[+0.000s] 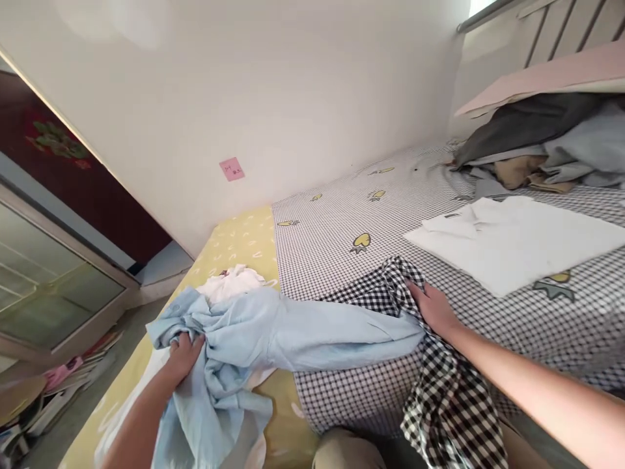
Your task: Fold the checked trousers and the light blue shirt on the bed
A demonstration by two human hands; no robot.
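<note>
A light blue shirt (pixel 273 332) lies crumpled and stretched across the near edge of the bed. My left hand (pixel 184 355) is closed on its bunched left end. My right hand (pixel 432 306) grips a black-and-white checked garment (pixel 439 391) at the blue shirt's right end; that garment hangs over the bed's edge. A small white garment (pixel 232 281) sits just behind the blue shirt.
A folded white shirt (pixel 512 241) lies flat on the checked bedsheet (pixel 342 221) at the right. A heap of grey and tan clothes (pixel 547 143) fills the far right corner under a pink board. A yellow sheet (pixel 239 241) covers the left part. Books lie on the floor (pixel 49 391) at left.
</note>
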